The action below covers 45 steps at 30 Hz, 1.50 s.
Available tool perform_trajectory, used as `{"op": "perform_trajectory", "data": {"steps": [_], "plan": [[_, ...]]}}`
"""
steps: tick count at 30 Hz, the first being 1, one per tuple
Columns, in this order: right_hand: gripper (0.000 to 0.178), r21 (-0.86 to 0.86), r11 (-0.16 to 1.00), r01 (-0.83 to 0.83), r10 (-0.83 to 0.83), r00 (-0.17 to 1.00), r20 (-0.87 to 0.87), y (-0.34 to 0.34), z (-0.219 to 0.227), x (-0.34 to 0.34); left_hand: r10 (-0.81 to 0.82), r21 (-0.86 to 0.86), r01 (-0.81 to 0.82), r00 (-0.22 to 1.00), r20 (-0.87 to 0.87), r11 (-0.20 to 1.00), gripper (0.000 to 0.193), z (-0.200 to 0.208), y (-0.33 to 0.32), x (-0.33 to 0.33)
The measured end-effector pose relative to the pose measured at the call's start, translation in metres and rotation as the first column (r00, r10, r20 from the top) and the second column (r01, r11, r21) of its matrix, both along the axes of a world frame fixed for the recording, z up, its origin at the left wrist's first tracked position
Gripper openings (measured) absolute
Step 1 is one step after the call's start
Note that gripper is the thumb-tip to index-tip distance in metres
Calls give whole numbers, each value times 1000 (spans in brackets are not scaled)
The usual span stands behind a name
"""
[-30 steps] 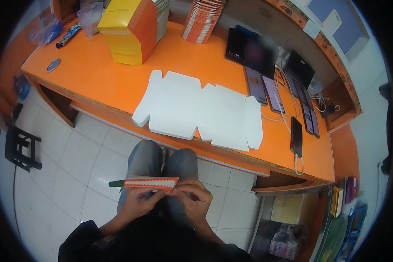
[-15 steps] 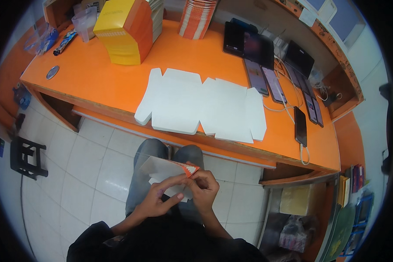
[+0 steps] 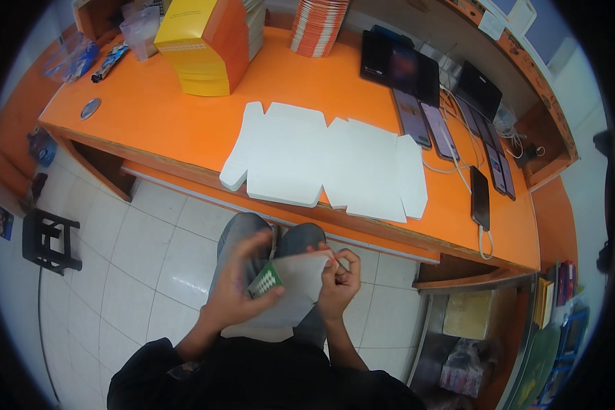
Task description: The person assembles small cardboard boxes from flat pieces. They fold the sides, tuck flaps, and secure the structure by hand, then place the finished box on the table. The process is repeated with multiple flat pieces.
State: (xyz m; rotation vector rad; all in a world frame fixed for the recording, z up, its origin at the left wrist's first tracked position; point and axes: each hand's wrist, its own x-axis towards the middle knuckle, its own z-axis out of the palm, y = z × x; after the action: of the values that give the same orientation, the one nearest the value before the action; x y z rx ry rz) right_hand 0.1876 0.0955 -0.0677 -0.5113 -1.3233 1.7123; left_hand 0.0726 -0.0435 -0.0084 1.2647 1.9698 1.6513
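Have swung the left hand (image 3: pixel 234 292) up and to the left since half a second ago, fanning its fingers off the cardboard piece (image 3: pixel 299 283) and bringing a green panel (image 3: pixel 266 280) with a white pattern into view. Saw an orange corner beside the right hand (image 3: pixel 340 281) then; see mostly plain, pale card now.

Have the cardboard piece above the lap, between the black clothing (image 3: pixel 266 372) and the knees (image 3: pixel 242 229). Have it slanting, long axis running from the upper right corner down toward the lower left, nearer the body. Have its green panel facing left, toward the left palm, and a pale flap (image 3: pixel 256 333) at the near end, pointing at the body.

Grip the upper right corner in the right hand, pinched between thumb and curled fingers. Hold the left hand wide open, thumb well apart from the fingers, with the thumb by the green panel's lower edge. Cannot tell, for the blur, about any touch there between thumb and card.

Have ahead, on the orange desk (image 3: pixel 137 89), a stack of white card cutouts (image 3: pixel 362 164) by the front edge, with a yellow-and-orange stack (image 3: pixel 201 58) and an orange-and-white pile (image 3: pixel 320 27) farther back. See at the right a dark phone (image 3: pixel 480 198) on a white cable (image 3: pixel 486 244), and at the left a black stool (image 3: pixel 41 239) on the floor tiles (image 3: pixel 154 273).
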Motion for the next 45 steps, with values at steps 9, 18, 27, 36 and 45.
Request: {"op": "perform_trajectory", "data": {"steps": [9, 18, 27, 36, 45], "plan": [[31, 10, 984, -176, 163, 928, 336, 5, 3, -9, -146, -130, 150, 989, 33, 980, 68, -13, 7, 12], [28, 5, 936, -353, 339, 905, 258, -20, 32, -1, -127, -370, 91, 989, -76, 925, 66, -16, 3, 6], [27, -187, 906, -379, 390, 920, 27, -18, 25, -9, -207, -401, 115, 958, -196, 909, 64, -8, -4, 8], [18, -195, 951, -239, 266, 955, 128, -11, 24, 2, 113, 66, -113, 994, 6, 991, 13, -18, -5, 3], [7, 152, 986, -64, 47, 992, 114, -43, 12, -3, 142, 12, -141, 989, -36, 990, 11, -13, 2, 12]]}}
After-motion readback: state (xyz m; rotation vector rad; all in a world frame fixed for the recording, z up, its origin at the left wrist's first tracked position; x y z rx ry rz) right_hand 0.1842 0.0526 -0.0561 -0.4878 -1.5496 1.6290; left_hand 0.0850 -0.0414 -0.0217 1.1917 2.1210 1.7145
